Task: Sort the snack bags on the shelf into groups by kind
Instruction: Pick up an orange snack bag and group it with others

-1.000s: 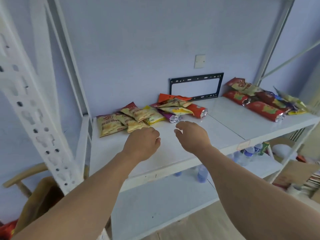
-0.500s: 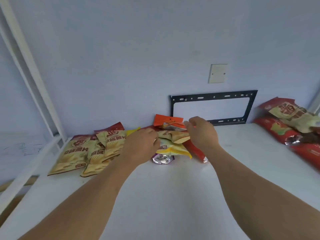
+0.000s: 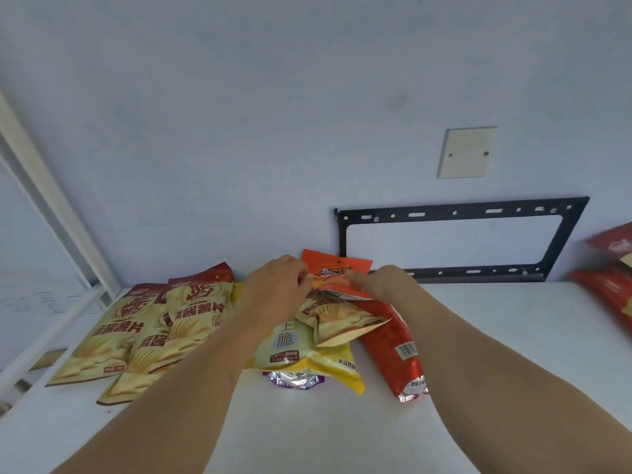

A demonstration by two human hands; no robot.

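Observation:
A mixed pile of snack bags lies at the back of the white shelf (image 3: pixel 307 432). An orange bag (image 3: pixel 337 268) stands on top against the wall. My left hand (image 3: pixel 277 289) pinches its left edge and my right hand (image 3: pixel 383 283) grips its right side. Under it lie a cream chip bag (image 3: pixel 338 319), a yellow bag (image 3: pixel 297 354), a purple foil bag (image 3: pixel 295 379) and a long red bag (image 3: pixel 393 347). To the left, several matching cream and red chip bags (image 3: pixel 136 330) lie overlapped together.
More red bags (image 3: pixel 612 278) lie at the right edge of the shelf. A black metal bracket (image 3: pixel 455 213) and a blank wall plate (image 3: pixel 466 152) are fixed to the wall behind. A white shelf upright (image 3: pixel 51 203) slants at the left.
Both hands moved from the shelf's front to the central pile and closed on the orange bag. The view came much closer to the bags.

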